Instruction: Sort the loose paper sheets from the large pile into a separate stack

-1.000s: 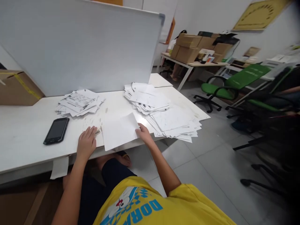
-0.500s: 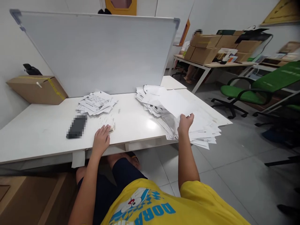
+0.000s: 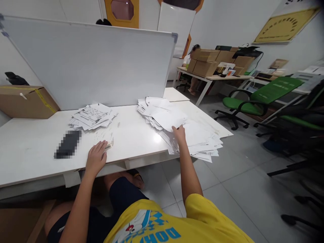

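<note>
My right hand [image 3: 179,135] pinches the near edge of a white paper sheet [image 3: 168,118]. That sheet lies over the far part of a spread, untidy stack of papers [image 3: 202,138] on the table's right side. My left hand [image 3: 96,158] rests flat near the front edge of the table, fingers stretched out. Close by its fingertips is a small pale object [image 3: 108,146], too small to name, among light smudges on the tabletop. Beyond it sits another pile of papers [image 3: 92,116] with dark print. To its left lies a dark, pixelated flat object [image 3: 68,144].
A large whiteboard [image 3: 93,67] stands along the back of the white table [image 3: 30,148]. At the left leans a cardboard box [image 3: 27,101]. On the right are a green office chair [image 3: 253,98] and a far desk with stacked boxes [image 3: 205,62], where a person sits.
The sheet in my right hand has come down and away from me onto the far papers. My left hand stays on the table. The whole view has turned to the right.
</note>
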A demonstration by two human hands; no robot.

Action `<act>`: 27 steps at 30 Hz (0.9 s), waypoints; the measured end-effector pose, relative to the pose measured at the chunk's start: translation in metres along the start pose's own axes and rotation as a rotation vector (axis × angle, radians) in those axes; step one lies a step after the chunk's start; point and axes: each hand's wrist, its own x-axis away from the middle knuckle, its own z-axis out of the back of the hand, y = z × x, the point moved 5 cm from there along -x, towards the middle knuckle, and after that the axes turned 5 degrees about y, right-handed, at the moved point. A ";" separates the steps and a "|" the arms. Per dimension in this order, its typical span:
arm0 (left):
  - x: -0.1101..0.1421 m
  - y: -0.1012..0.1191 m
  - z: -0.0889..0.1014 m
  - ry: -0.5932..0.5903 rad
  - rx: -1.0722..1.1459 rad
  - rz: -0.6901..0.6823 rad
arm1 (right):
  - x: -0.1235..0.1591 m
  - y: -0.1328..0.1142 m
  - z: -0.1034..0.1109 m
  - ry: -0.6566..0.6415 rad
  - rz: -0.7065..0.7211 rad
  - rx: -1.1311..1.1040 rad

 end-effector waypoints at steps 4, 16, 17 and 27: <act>0.000 0.001 0.000 -0.013 0.004 -0.012 | 0.022 0.001 0.004 0.061 -0.080 0.180; 0.009 0.014 -0.003 -0.064 0.025 0.019 | 0.035 -0.046 -0.020 -0.016 0.020 0.482; 0.010 0.016 -0.003 -0.070 0.032 0.025 | 0.046 -0.051 -0.031 -0.048 0.082 0.451; 0.011 -0.051 0.034 0.067 0.070 0.326 | 0.193 -0.119 -0.185 -0.692 0.749 0.038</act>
